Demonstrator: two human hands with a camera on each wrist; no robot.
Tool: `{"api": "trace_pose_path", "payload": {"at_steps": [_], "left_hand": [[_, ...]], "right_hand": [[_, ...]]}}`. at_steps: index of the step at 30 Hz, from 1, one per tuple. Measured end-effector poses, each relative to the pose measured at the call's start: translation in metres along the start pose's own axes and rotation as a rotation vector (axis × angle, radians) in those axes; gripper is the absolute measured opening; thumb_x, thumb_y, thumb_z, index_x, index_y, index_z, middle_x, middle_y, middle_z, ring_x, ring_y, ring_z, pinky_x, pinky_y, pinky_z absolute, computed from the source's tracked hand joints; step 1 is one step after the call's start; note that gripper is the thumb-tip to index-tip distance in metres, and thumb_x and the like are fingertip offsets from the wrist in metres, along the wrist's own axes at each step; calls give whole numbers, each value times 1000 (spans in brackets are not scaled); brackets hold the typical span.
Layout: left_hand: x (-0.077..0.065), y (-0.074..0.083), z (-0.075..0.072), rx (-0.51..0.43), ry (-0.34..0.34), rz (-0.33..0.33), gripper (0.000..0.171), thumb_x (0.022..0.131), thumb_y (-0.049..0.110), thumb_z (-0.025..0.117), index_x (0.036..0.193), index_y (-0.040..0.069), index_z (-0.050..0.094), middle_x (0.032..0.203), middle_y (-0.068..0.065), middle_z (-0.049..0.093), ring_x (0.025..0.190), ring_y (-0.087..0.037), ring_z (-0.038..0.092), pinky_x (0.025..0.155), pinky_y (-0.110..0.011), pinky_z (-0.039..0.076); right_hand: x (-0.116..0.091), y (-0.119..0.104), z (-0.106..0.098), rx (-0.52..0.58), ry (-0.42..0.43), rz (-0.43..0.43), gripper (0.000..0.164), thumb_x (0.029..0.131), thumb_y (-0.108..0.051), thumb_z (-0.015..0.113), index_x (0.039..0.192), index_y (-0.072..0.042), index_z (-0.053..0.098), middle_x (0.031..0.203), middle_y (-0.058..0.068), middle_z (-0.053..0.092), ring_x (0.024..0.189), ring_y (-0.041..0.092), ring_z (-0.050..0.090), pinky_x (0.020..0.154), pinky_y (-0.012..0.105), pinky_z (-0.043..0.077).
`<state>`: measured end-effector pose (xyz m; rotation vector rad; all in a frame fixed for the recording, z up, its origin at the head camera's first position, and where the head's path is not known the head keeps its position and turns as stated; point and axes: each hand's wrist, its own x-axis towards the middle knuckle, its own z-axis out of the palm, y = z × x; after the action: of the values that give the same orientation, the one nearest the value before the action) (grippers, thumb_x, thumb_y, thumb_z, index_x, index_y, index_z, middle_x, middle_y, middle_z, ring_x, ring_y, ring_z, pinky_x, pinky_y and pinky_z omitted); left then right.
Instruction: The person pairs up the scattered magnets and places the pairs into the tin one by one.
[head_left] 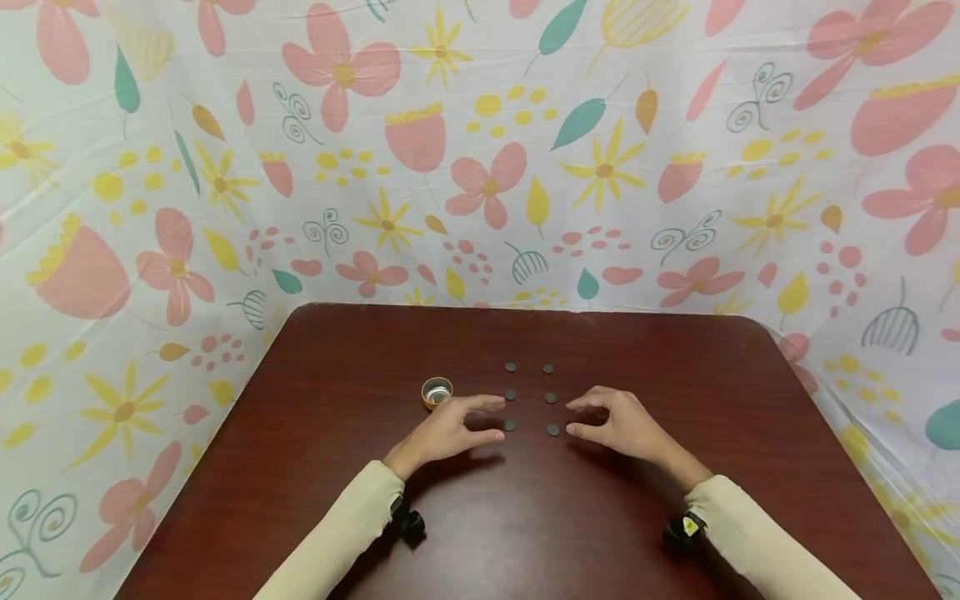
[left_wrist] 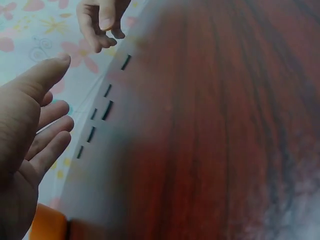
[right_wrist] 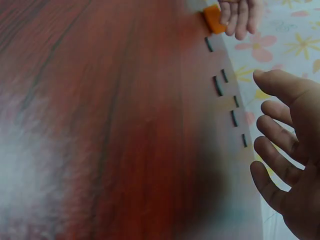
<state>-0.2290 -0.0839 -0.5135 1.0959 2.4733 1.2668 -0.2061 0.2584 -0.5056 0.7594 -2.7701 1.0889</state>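
Note:
Several small dark flat discs (head_left: 552,430) lie on the table in two columns, between the two hands. My left hand (head_left: 448,432) hovers left of the discs, thumb and fingers apart, with nothing held. Its fingertips come close to the left column. On the other side my right hand (head_left: 621,423) is held near the right column, fingers loosely bent and holding nothing. A small round tin (head_left: 437,392), orange outside and silvery inside, stands just behind the left hand. In the left wrist view part of that orange tin (left_wrist: 47,223) shows below the hand.
The dark red-brown wooden table (head_left: 495,533) has rounded far corners. A floral cloth (head_left: 480,150) hangs behind it and along both sides. Dark wrist cameras are strapped over the cream sleeves (head_left: 337,533).

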Motion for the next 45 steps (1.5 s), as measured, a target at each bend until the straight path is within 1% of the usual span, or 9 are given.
{"api": "trace_pose_path", "payload": {"at_steps": [6,9,13,19,24,27,30,36,45], "left_hand": [[5,-14,8,17,-13,-22,55,93,44,75,138,13,66,129,4,68,112,-10,64,95,-30,53],[6,-20,10,25,-20,-38,52,93,45,75,135,16,68,124,8,68,105,-8,63,91,-29,53],[8,-24,14,46,-15,-44,49,93,43,75,134,17,69,114,8,67,97,-7,62,86,-27,54],[14,-22,17,77,-13,-64,39,94,34,76,129,17,73,106,10,67,87,-3,60,79,-24,53],[17,-22,21,110,-22,-63,35,96,33,74,127,17,74,104,10,67,81,-3,58,72,-22,51],[18,-22,22,138,-2,-52,32,96,30,74,125,15,75,101,8,67,78,-4,56,70,-22,50],[20,-23,23,155,22,-58,28,97,28,74,122,15,76,96,8,66,76,-4,55,68,-22,49],[22,-24,24,155,39,-84,21,96,26,74,114,17,80,90,10,64,75,-4,56,67,-22,49],[25,-21,29,139,31,-68,19,96,28,75,112,20,80,89,12,64,75,-3,56,68,-22,49]], "right_hand": [[0,6,7,-2,-12,-27,36,86,-33,85,115,-12,79,100,-5,71,82,14,63,70,28,53],[1,8,10,5,-16,-44,33,85,-31,86,112,-14,80,99,-5,71,83,14,65,71,30,54],[3,9,13,8,-22,-43,31,83,-30,88,109,-15,81,98,-6,72,85,12,66,72,31,56],[4,9,17,-11,-48,-41,29,85,-31,86,109,-16,81,97,-8,71,87,10,64,72,30,54],[6,9,22,-26,-59,-38,27,86,-33,85,108,-17,82,95,-9,71,83,8,62,69,26,51],[8,9,25,-22,-64,-21,25,86,-34,84,107,-19,82,93,-10,70,80,6,60,68,25,50],[9,8,27,-12,-60,-14,23,86,-33,84,105,-19,83,92,-11,69,79,5,60,67,25,50],[10,7,28,-7,-55,-16,19,87,-30,84,103,-20,83,91,-11,69,81,7,60,67,26,51],[12,3,30,8,-61,4,17,87,-27,84,102,-19,84,90,-11,70,81,8,61,66,25,50]]}}
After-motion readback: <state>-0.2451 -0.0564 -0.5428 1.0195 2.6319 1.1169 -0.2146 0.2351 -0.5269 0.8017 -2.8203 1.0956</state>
